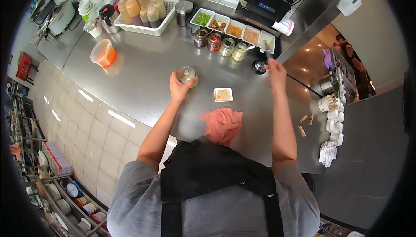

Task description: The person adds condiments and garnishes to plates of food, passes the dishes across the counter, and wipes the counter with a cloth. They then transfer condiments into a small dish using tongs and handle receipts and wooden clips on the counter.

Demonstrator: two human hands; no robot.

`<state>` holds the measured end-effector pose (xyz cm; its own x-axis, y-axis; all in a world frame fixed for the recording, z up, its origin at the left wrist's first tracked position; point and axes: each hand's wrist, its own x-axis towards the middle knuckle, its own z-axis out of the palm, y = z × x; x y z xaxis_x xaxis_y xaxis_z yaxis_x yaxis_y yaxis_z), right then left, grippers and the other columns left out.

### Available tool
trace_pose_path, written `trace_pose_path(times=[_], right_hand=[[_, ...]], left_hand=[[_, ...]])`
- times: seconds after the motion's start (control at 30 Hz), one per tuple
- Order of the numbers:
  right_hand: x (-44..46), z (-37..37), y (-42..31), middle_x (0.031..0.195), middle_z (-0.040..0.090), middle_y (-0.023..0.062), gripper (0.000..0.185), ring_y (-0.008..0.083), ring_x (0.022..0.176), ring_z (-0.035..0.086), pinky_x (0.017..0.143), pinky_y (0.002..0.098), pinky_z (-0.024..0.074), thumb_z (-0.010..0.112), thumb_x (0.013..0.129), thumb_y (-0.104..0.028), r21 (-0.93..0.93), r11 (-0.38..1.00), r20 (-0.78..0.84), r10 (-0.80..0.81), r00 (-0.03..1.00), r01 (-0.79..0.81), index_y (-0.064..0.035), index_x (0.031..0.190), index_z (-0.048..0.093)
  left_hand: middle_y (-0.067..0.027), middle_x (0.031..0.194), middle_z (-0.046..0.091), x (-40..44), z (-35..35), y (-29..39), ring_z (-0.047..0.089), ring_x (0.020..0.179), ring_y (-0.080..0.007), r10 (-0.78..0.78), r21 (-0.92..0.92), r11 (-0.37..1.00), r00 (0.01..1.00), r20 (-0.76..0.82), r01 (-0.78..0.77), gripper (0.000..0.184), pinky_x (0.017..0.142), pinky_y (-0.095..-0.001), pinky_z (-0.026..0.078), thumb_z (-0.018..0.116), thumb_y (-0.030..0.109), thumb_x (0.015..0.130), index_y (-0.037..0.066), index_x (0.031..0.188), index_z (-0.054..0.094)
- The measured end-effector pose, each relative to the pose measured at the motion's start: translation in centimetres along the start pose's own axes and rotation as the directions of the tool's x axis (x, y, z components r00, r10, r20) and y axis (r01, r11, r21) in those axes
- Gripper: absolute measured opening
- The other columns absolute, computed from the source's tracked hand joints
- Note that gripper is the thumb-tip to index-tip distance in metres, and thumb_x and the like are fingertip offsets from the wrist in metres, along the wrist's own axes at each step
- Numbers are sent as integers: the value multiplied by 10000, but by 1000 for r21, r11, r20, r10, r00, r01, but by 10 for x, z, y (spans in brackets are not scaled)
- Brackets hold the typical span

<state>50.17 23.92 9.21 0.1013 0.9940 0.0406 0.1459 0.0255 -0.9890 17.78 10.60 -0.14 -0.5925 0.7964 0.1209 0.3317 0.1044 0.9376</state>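
Note:
My left hand is wrapped round a small clear glass jar on the steel counter. My right hand is closed round a slim grey utensil, probably a spoon; it reaches over the rightmost white tub, which holds something pale. Just left of that hand is a round black-and-silver object, possibly a lid. Between my arms sits a small white square dish with a pale, translucent food in it. Nearer to me lies a crumpled pink cloth.
Several open glass jars line the front of the white tubs. Squeeze bottles stand in a white basket. An orange-filled plastic tub is at the left, a black printer at the back, and stacked white dishes at the right.

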Motion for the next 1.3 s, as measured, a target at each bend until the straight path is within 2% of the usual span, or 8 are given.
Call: trace_pose_path(times=[0.13,0.3,0.4,0.6,0.8,1.0,1.2,1.3], right_hand=[[92,-17,30,837,659,71,389,94,670,587,599,186,436,591,916,-359,186,933,-27,318,948,-308,-21,1107,602],[84,-6,-2,1039,623,136,587,141,785,602,643,225,468,632,874,-419,287,901,-103,366,925,-325,2,1263,503],[66,-14,39,1066,638,145,641,204,845,609,742,304,485,659,857,-348,-487,865,-189,-239,952,121,19,1337,444],[-69,15,26,1116,626,144,438,281,1033,601,918,365,461,655,780,-105,-560,820,386,136,913,114,-56,1208,579],[-110,68,36,1314,472,132,645,321,1211,443,1000,389,398,706,679,-62,-663,599,586,42,809,449,-94,1291,506],[-97,58,64,1228,502,117,670,327,1121,490,955,390,428,743,599,-80,-611,646,604,6,797,458,-94,1234,527],[-60,-34,79,1103,539,155,619,329,1017,562,891,382,466,803,624,-202,-578,787,335,-15,942,217,-57,1172,554],[-17,-93,85,1121,541,174,611,337,1036,547,908,390,451,811,608,-222,-713,684,118,-96,988,152,-54,1147,578]], left_hand=[[-150,981,642,71,0,-16,627,894,-252,81,75,995,987,-141,-71,640,817,-352,488,843,366,618,-12,1051,560],[-178,1023,651,159,4,-20,635,946,-293,81,269,963,981,-178,-30,665,830,-369,494,847,413,588,-8,1031,585],[-154,1198,591,202,12,-18,564,1096,-325,-67,279,957,995,-70,84,832,929,-398,458,859,418,561,36,1222,527],[-142,1274,542,268,46,-49,526,1163,-314,-65,315,946,996,-54,79,940,965,-398,438,879,304,560,74,1344,415],[-292,1315,363,230,54,-40,464,1149,-423,205,237,959,961,-187,-158,937,950,-420,431,828,260,669,-25,1377,283],[-144,1183,505,31,13,41,558,814,-253,403,-153,912,900,164,-380,403,656,-316,493,625,15,818,35,1202,505],[-103,1125,592,-100,16,35,554,1079,-300,485,-222,768,318,815,-601,375,881,-394,474,606,196,836,148,1207,584],[-64,1148,594,-136,22,53,531,1136,-274,490,-103,711,385,782,-695,408,957,-385,436,610,246,831,214,1236,578]])
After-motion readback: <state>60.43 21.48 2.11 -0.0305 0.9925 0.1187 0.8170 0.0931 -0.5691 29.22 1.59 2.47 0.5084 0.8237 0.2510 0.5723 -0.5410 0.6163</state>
